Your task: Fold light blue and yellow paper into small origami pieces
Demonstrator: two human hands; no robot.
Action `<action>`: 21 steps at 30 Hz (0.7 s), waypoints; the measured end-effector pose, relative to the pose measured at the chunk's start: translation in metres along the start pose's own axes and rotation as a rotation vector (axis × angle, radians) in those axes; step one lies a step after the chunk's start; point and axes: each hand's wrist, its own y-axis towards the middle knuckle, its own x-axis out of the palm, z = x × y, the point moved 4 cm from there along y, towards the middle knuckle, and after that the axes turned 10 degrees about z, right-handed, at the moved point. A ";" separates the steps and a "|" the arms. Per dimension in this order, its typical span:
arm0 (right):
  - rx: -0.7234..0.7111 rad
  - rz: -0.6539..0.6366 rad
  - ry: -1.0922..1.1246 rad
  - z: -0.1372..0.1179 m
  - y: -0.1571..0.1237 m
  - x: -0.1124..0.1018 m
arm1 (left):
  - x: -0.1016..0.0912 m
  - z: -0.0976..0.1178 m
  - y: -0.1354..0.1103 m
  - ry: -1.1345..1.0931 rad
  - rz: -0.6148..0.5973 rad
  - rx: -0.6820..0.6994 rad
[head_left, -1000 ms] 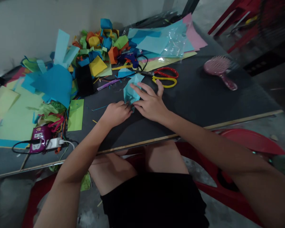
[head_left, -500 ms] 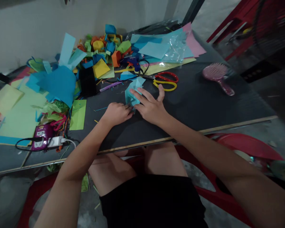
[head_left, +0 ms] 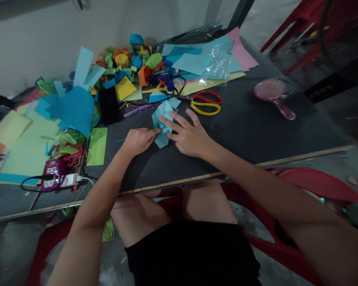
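Observation:
A folded light blue paper (head_left: 162,119) lies on the dark table (head_left: 256,135) in front of me. My left hand (head_left: 137,140) rests at its left edge with the fingertips pinching the fold. My right hand (head_left: 188,136) lies flat with spread fingers pressing on the paper's right side. Both forearms reach over the table's near edge from my lap.
Red and yellow scissors (head_left: 205,103) lie just beyond my right hand. A pink hairbrush (head_left: 273,95) is at the right. A heap of coloured paper scraps (head_left: 125,67), a blue glue gun (head_left: 166,79), a green sheet (head_left: 97,145) and a purple power strip (head_left: 52,173) sit left and behind.
The blue paper has been turned and shifted slightly left under my hands. My right fingers now spread flatter over it; my left hand moved a little left.

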 end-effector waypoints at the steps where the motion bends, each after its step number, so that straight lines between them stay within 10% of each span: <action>1: 0.002 -0.003 0.010 0.006 0.001 0.000 | 0.000 -0.003 0.000 -0.019 0.006 0.009; 7: -0.089 -0.097 0.037 0.027 0.018 0.003 | -0.006 -0.003 0.002 0.006 0.110 0.118; 13: -0.193 -0.130 -0.035 -0.006 0.029 0.016 | -0.001 -0.005 0.006 0.149 0.113 0.055; 21: -0.050 -0.031 0.076 0.007 0.020 0.015 | -0.002 0.002 0.002 0.134 0.055 0.149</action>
